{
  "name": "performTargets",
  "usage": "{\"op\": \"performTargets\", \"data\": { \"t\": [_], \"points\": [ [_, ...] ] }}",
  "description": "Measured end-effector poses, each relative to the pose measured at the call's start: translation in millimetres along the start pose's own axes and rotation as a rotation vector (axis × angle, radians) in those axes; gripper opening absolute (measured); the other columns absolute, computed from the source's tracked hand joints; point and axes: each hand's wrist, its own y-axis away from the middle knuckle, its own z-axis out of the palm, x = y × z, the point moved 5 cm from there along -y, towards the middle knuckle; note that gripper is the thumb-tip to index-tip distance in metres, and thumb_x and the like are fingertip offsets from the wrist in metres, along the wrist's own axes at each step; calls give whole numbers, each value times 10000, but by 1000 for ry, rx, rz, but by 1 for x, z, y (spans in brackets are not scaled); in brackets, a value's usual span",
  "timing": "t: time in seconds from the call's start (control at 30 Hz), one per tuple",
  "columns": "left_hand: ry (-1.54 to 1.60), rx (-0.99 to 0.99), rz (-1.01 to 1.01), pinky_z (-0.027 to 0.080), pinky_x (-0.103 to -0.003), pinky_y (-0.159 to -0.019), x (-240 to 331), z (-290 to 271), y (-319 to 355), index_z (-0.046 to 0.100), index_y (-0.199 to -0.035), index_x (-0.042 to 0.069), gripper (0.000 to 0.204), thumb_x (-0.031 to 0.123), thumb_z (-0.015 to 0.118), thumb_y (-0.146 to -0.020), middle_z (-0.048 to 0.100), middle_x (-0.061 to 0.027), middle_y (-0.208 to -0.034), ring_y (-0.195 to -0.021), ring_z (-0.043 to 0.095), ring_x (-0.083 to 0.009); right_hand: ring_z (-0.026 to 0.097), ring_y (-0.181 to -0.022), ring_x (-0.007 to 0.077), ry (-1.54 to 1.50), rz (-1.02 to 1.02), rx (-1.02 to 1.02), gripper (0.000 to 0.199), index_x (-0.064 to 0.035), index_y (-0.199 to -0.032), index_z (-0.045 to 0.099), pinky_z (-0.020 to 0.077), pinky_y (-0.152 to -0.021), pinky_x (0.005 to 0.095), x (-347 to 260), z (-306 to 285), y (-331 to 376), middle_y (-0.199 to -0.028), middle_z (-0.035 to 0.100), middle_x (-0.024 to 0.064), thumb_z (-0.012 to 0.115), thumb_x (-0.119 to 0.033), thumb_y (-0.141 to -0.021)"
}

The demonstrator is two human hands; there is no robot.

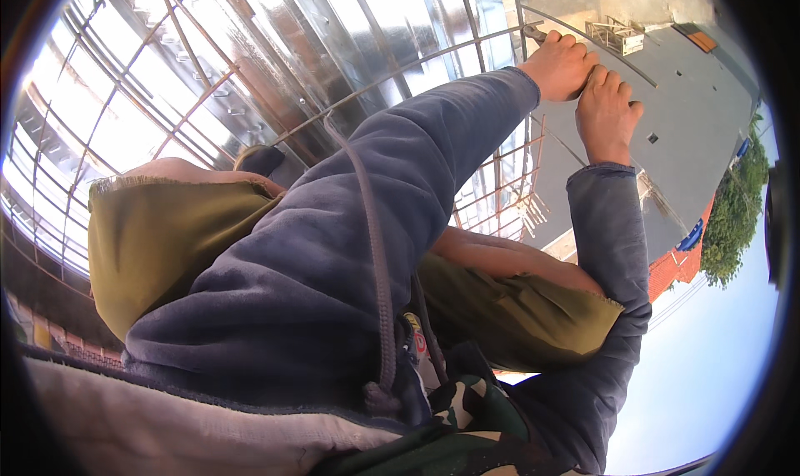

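Note:
Both my arms, in dark blue-grey sleeves, reach to the upper right. My left hand (pixel 563 64) is closed, and the dark head of what looks like pincers (pixel 534 33) sticks out past its fingers. That head is at the end of a thin steel bar (pixel 433 55) in the mesh. Right against it, my right hand (pixel 607 109) is closed with its fingers curled; what lies inside is hidden, though a dark sliver shows between the two hands. Behind my left arm spreads the bar mesh (pixel 179 126) over shiny ribbed metal sheeting (pixel 308 55).
My bent knees in olive trousers (pixel 171 243) frame the arms. A grey cord (pixel 371 226) hangs from my clothing. Beyond my hands lie a long loose bar (pixel 596 47), a small wooden frame (pixel 615 38) and a grey surface (pixel 700 109) far off. Trees (pixel 737 209) and a red roof (pixel 679 272) stand at right.

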Motion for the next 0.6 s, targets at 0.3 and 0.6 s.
{"op": "performTargets", "data": {
  "t": [0.3, 0.6],
  "points": [
    [-9, -316, -143, 449, -531, -955, 4, 22, -34, 692, -1210, 31, 360, 210, 624, -904, 766, -113, -1073, -1097, 703, -336, 762, -1014, 283, -71, -164, 122, 121, -142, -1105, 612, 600, -836, 482, 44, 69, -49, -1044, 744, 60, 534, -199, -1033],
    [-73, 268, 77, 467, -469, -956, 10, 19, 15, 704, -1043, 101, 277, 138, 765, -775, 708, -56, -869, -963, 693, -294, 758, -1077, 366, -333, -64, -175, 192, -74, -1124, 678, 605, -904, 513, 26, 57, -32, -1110, 785, 164, 543, -170, -1026]
  ]
}}
